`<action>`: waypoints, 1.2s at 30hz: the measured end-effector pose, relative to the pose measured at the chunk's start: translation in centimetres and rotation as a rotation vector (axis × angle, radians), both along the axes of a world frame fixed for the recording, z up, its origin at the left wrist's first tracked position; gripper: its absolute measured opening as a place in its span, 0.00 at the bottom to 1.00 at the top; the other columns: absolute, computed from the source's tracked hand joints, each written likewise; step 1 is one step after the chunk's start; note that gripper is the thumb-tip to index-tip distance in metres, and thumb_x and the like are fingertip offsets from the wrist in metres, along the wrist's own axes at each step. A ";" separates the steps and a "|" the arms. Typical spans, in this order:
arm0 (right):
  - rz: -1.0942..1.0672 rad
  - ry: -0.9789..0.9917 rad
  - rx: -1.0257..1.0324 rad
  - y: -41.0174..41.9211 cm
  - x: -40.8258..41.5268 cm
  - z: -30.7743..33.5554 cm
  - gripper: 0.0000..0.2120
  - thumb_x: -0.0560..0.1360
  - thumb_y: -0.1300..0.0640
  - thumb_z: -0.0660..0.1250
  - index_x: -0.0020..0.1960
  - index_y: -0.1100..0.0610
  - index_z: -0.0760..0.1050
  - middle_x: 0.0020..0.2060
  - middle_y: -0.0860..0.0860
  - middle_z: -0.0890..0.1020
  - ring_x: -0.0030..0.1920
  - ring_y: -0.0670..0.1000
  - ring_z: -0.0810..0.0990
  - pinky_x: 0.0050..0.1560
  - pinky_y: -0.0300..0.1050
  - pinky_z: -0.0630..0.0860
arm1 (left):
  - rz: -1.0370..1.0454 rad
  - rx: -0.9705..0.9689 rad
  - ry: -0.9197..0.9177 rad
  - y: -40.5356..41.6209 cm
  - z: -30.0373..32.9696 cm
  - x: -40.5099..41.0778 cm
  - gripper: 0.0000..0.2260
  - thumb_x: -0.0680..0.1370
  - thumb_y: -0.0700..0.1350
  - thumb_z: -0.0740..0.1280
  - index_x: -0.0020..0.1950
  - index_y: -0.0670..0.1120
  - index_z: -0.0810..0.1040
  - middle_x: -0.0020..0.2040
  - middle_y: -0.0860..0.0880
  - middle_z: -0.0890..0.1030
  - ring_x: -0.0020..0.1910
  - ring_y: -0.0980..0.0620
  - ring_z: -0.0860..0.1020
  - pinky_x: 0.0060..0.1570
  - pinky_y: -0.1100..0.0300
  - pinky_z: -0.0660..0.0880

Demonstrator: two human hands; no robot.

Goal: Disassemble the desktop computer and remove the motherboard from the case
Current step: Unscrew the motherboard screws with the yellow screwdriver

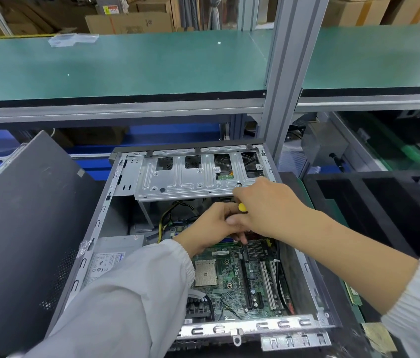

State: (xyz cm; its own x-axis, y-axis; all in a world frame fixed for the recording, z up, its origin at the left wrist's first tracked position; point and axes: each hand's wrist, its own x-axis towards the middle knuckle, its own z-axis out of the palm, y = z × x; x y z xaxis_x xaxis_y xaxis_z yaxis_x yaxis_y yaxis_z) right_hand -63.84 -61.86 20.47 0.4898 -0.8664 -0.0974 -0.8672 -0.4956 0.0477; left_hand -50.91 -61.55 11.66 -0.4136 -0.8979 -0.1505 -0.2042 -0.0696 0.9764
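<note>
**Inside the open case, both hands on one tool**

In the case, motherboard flat on its floor; right hand and left hand curl round a yellow-tipped screwdriver just below the drive cage's near edge, between the side walls.

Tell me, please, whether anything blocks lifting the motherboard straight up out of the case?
Yes: the metal drive cage overhangs the far end of the motherboard, and both hands work a yellow-handled screwdriver above it.
</note>
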 end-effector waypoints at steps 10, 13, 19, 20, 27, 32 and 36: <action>-0.024 0.016 -0.032 -0.1 0.0 0.5 0.17 0.77 0.42 0.61 0.52 0.56 0.71 0.41 0.53 0.73 0.40 0.53 0.65 0.34 0.44 0.62 | 0.011 -0.007 0.016 0.0 0.1 0.1 0.04 0.77 0.35 0.67 0.45 0.43 0.79 0.34 0.53 0.81 0.33 0.52 0.81 0.41 0.56 0.77; -0.014 0.093 -0.071 -0.3 0.1 0.3 0.11 0.79 0.50 0.62 0.54 0.58 0.73 0.45 0.54 0.76 0.42 0.54 0.69 0.36 0.44 0.65 | 0.015 -0.006 0.042 0.1 0.1 0.0 0.05 0.76 0.35 0.68 0.45 0.45 0.80 0.38 0.54 0.82 0.34 0.50 0.80 0.43 0.53 0.77; -0.027 -0.014 0.007 -0.3 -0.3 0.4 0.16 0.75 0.43 0.65 0.52 0.55 0.71 0.36 0.49 0.66 0.36 0.50 0.63 0.37 0.45 0.63 | 0.018 0.003 0.028 0.0 0.1 0.0 0.05 0.77 0.35 0.67 0.45 0.44 0.78 0.33 0.54 0.81 0.33 0.53 0.81 0.42 0.55 0.77; -0.035 0.032 -0.047 -0.3 -0.3 0.4 0.15 0.76 0.43 0.63 0.51 0.55 0.72 0.38 0.50 0.71 0.38 0.51 0.65 0.37 0.44 0.64 | 0.016 0.004 0.033 0.0 0.2 -0.1 0.06 0.77 0.35 0.67 0.45 0.45 0.78 0.34 0.54 0.81 0.34 0.52 0.81 0.43 0.53 0.77; 0.012 -0.035 0.147 -0.4 -0.3 0.4 0.12 0.74 0.50 0.66 0.56 0.51 0.73 0.40 0.49 0.65 0.33 0.45 0.59 0.33 0.43 0.63 | 0.016 0.011 0.015 0.0 0.1 0.1 0.03 0.77 0.37 0.68 0.49 0.39 0.78 0.33 0.52 0.83 0.33 0.54 0.81 0.42 0.56 0.78; 0.019 0.035 -0.007 -0.5 -0.2 -0.1 0.10 0.76 0.51 0.65 0.55 0.54 0.73 0.41 0.52 0.70 0.42 0.53 0.68 0.36 0.43 0.64 | 0.026 0.019 0.041 0.0 0.1 0.0 0.03 0.77 0.35 0.68 0.49 0.40 0.78 0.40 0.46 0.81 0.35 0.51 0.81 0.47 0.46 0.77; 0.103 -0.108 0.142 -0.9 -0.9 -0.2 0.12 0.73 0.54 0.66 0.56 0.49 0.71 0.40 0.48 0.71 0.50 0.50 0.67 0.32 0.43 0.63 | 0.022 0.021 0.021 0.1 0.3 0.0 0.03 0.77 0.36 0.67 0.50 0.37 0.78 0.34 0.51 0.82 0.34 0.52 0.81 0.45 0.51 0.78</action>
State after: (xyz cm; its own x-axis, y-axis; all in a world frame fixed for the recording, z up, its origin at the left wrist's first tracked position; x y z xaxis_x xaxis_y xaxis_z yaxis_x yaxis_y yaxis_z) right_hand -64.78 -62.78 20.31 0.5894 -0.7925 -0.1570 -0.8079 -0.5772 -0.1193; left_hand -50.89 -61.40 11.98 -0.3970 -0.9036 -0.1609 -0.1823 -0.0942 0.9787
